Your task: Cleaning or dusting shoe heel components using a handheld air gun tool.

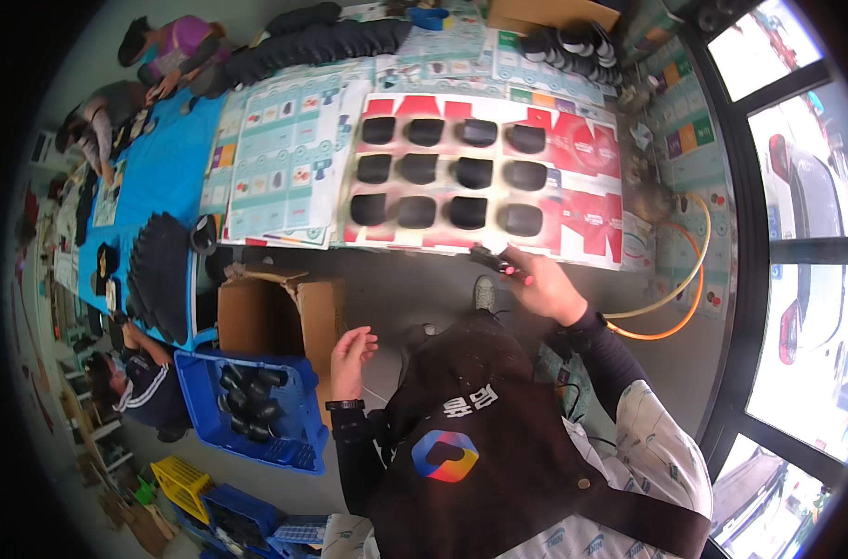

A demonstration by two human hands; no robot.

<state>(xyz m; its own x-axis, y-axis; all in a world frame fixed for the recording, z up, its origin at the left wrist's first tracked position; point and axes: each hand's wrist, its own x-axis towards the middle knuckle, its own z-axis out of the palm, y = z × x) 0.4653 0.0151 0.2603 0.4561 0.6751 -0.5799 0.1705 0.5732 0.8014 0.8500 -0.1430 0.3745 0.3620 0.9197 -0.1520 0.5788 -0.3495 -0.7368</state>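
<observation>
My right hand [547,291] is wrapped round a dark spray gun [489,260] at the near edge of the table. Just beyond its nozzle lie black curved pieces [468,212], set out in rows on a red and white printed sheet [587,191]. Some of those pieces look greyer and shinier than others. My left hand [352,352] hangs in the air beside a cardboard box [317,321], holding nothing, its fingers loosely bent and apart.
A yellow hose [666,296] and an orange hose [671,326] loop at the right. A blue crate [298,456] of black parts stands lower left. Stacked black pieces [321,42] line the table's back. Other people [177,47] work at a blue table [168,149].
</observation>
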